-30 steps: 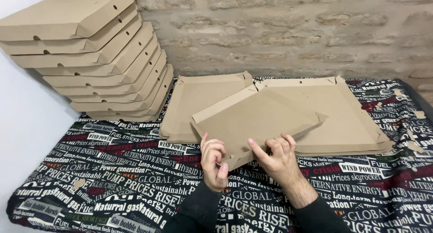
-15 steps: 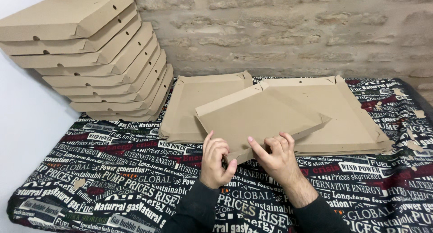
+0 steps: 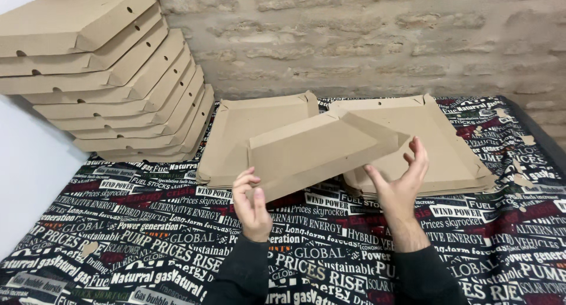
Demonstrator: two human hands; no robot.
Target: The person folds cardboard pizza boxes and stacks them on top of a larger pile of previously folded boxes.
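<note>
Left fingers curled around the near left corner of the box, pinching it from below and the side. Right hand now wide open, fingers spread and arched, off the cardboard, hovering at the right end, not gripping anything. Box lifted and tilted, clear of the cloth, above the flat blanks. Half a second back, both hands pressed at the near edge, right fingers on the sheet; since then, right hand released and swung out to the far end, box turned lengthwise. Folded stack at left, same place against the brick wall.
</note>
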